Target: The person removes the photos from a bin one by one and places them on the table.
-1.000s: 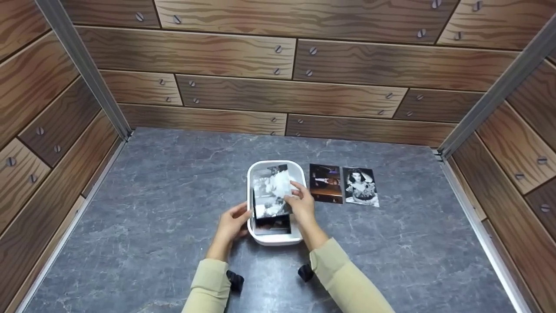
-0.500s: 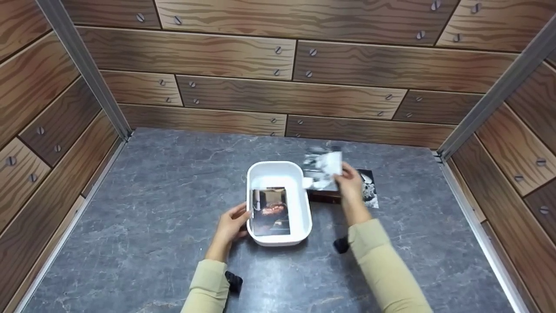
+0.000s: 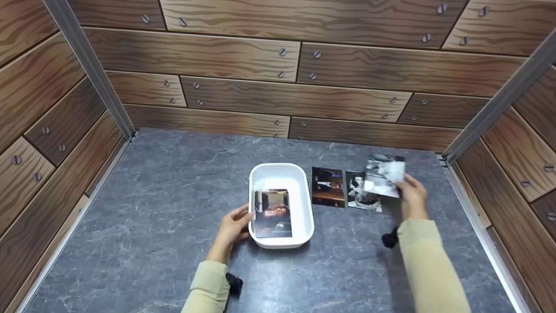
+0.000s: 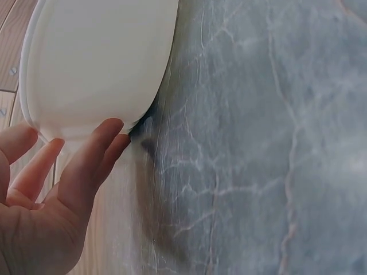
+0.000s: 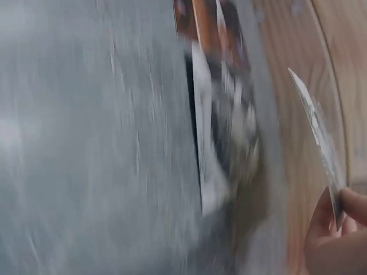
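Observation:
My right hand (image 3: 413, 194) pinches a black-and-white photo (image 3: 385, 174) by its right edge, above the table. In the right wrist view this photo (image 5: 318, 134) stands nearly edge-on between thumb and fingers. Under it, partly covered, lies another black-and-white photo (image 3: 358, 198), with a color photo (image 3: 328, 187) to its left. At the side of a white plastic container (image 3: 306, 208), my left hand (image 3: 232, 226) rests its fingertips on the wall and rim. The left wrist view shows those fingers (image 4: 92, 152) spread and fairly straight. One color photo (image 3: 273, 215) lies inside the container.
The grey marbled table (image 3: 173, 195) is bounded by wood-patterned walls (image 3: 243, 93) at the back and both sides. Grey metal posts (image 3: 93, 74) stand at the back corners. A black device (image 3: 234, 283) is worn at each wrist.
My right hand has lifted the black-and-white photo out of the container and carried it right, past the color photo. The color photo inside the container is uncovered. My left hand has stayed in place.

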The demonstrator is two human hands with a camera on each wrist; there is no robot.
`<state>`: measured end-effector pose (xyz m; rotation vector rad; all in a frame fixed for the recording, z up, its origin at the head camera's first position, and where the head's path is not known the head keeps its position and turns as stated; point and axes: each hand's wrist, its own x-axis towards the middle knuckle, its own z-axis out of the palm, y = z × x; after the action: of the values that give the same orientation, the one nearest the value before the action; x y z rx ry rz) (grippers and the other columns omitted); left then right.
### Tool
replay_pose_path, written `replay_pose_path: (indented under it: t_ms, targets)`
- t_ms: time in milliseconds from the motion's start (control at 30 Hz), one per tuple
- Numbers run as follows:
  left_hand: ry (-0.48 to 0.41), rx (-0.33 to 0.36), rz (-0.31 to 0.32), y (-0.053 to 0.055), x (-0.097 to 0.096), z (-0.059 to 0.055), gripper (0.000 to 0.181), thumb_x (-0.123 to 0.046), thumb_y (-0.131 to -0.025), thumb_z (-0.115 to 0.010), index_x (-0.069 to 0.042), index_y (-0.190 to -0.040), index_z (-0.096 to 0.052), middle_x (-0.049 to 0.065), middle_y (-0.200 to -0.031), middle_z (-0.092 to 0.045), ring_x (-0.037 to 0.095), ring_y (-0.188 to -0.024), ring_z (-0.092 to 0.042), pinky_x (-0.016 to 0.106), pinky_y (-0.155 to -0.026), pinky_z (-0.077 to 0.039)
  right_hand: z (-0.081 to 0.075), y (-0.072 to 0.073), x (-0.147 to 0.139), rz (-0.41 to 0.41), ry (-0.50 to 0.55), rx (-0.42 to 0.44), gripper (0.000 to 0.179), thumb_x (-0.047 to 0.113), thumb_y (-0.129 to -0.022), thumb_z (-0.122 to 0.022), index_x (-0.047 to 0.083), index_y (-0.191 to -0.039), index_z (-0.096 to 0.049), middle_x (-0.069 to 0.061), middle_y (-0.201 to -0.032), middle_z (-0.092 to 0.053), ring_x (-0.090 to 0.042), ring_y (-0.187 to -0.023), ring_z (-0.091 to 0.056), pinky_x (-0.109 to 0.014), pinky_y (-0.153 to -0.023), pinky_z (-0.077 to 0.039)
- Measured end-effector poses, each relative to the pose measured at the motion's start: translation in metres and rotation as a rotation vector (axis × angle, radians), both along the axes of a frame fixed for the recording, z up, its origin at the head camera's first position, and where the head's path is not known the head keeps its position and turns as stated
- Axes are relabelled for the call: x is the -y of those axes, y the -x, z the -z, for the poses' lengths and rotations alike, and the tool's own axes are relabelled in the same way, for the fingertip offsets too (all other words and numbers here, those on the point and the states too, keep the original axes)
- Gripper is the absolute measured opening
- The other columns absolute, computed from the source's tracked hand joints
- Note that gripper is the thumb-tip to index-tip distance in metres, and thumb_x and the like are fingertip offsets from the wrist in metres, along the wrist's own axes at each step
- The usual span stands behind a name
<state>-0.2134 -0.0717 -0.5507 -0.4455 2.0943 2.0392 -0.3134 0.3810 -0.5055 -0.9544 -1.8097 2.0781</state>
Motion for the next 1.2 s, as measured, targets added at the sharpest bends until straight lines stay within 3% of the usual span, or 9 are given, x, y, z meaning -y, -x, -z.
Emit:
replay_pose_path:
  t_ms: [167, 267, 367, 467, 600, 700, 833, 1000, 1200]
  targets:
    - [-0.011, 0.003, 0.001, 0.0, 0.0, 0.0, 0.046, -0.017, -0.093, -0.065, -0.006, -0.136, -0.054, 0.025, -0.132, -0.057, 0.017, -0.09, -0.065, 0.031, -0.061, -0.06, 0.005, -0.004, -0.034, 0.028, 0.051, 0.123, 0.06, -0.005, -0.089, -0.059, 0.011, -0.146, -0.044, 0.006, -0.107, -0.062, 0.0, -0.088, -0.054, -0.012, -0.087, -0.048]
    - [-0.016, -0.003, -0.001, 0.0, 0.001, 0.0, 0.046, -0.016, -0.093, -0.065, -0.005, -0.137, -0.054, 0.026, -0.132, -0.057, 0.018, -0.091, -0.066, 0.032, -0.062, -0.06, 0.01, -0.008, -0.045, 0.007, 0.046, 0.181, 0.061, -0.001, -0.092, -0.058, 0.014, -0.148, -0.04, 0.001, -0.139, -0.052, -0.006, -0.107, -0.053, -0.014, -0.099, -0.043]
    - [-0.012, -0.002, -0.006, 0.0, 0.001, 0.0, 0.046, -0.016, -0.093, -0.065, -0.005, -0.136, -0.054, 0.026, -0.132, -0.057, 0.019, -0.092, -0.066, 0.032, -0.062, -0.06, 0.015, -0.011, -0.051, -0.031, 0.019, 0.218, 0.062, 0.001, -0.093, -0.057, 0.015, -0.149, -0.037, -0.001, -0.154, -0.038, -0.01, -0.126, -0.046, -0.017, -0.106, -0.039]
    - [-0.004, 0.001, -0.006, 0.0, 0.001, 0.001, 0.045, -0.016, -0.093, -0.064, -0.006, -0.136, -0.054, 0.025, -0.131, -0.057, 0.018, -0.092, -0.066, 0.032, -0.062, -0.06, 0.023, -0.014, -0.055, -0.058, -0.012, 0.238, 0.062, 0.002, -0.093, -0.057, 0.014, -0.15, -0.036, -0.002, -0.154, -0.037, -0.012, -0.133, -0.041, -0.019, -0.109, -0.037]
    - [-0.009, -0.003, 0.005, -0.001, 0.001, 0.0, 0.045, -0.015, -0.094, -0.063, -0.005, -0.137, -0.053, 0.025, -0.131, -0.057, 0.018, -0.092, -0.065, 0.032, -0.062, -0.06, 0.034, -0.019, -0.061, -0.077, -0.064, 0.255, 0.059, 0.001, -0.093, -0.055, 0.01, -0.149, -0.036, -0.005, -0.147, -0.045, -0.013, -0.127, -0.044, -0.019, -0.108, -0.037]
    - [-0.011, -0.005, 0.005, -0.001, 0.001, -0.002, 0.045, -0.015, -0.094, -0.063, -0.004, -0.137, -0.053, 0.026, -0.131, -0.057, 0.019, -0.093, -0.065, 0.032, -0.062, -0.06, 0.042, -0.022, -0.061, -0.104, -0.185, 0.251, 0.056, -0.001, -0.093, -0.053, 0.003, -0.146, -0.039, -0.015, -0.146, -0.045, -0.009, -0.105, -0.051, -0.014, -0.091, -0.044]
    - [-0.018, -0.005, 0.0, 0.0, 0.001, -0.003, 0.044, -0.014, -0.094, -0.062, -0.005, -0.137, -0.054, 0.026, -0.131, -0.057, 0.021, -0.095, -0.065, 0.032, -0.063, -0.06, 0.047, -0.025, -0.058, -0.142, -0.395, 0.256, 0.051, 0.0, -0.092, -0.053, -0.005, -0.141, -0.043, -0.025, -0.145, -0.042, -0.011, -0.097, -0.052, -0.013, -0.076, -0.042]
    - [-0.034, -0.008, -0.008, 0.001, -0.001, -0.001, 0.043, -0.012, -0.095, -0.061, -0.004, -0.136, -0.054, 0.026, -0.13, -0.058, 0.021, -0.093, -0.065, 0.032, -0.062, -0.06, 0.046, -0.026, -0.055, -0.148, -0.544, 0.284, 0.046, 0.005, -0.093, -0.053, -0.008, -0.137, -0.047, -0.028, -0.143, -0.044, -0.036, -0.132, -0.041, -0.037, -0.107, -0.041]
    - [-0.031, -0.008, -0.015, -0.001, -0.001, -0.001, 0.044, -0.012, -0.094, -0.062, -0.004, -0.136, -0.054, 0.026, -0.131, -0.057, 0.02, -0.093, -0.065, 0.032, -0.062, -0.06, 0.049, -0.029, -0.05, -0.137, -0.78, 0.317, 0.038, 0.008, -0.089, -0.056, -0.013, -0.121, -0.057, -0.031, -0.13, -0.053, -0.044, -0.123, -0.047, -0.046, -0.11, -0.034]
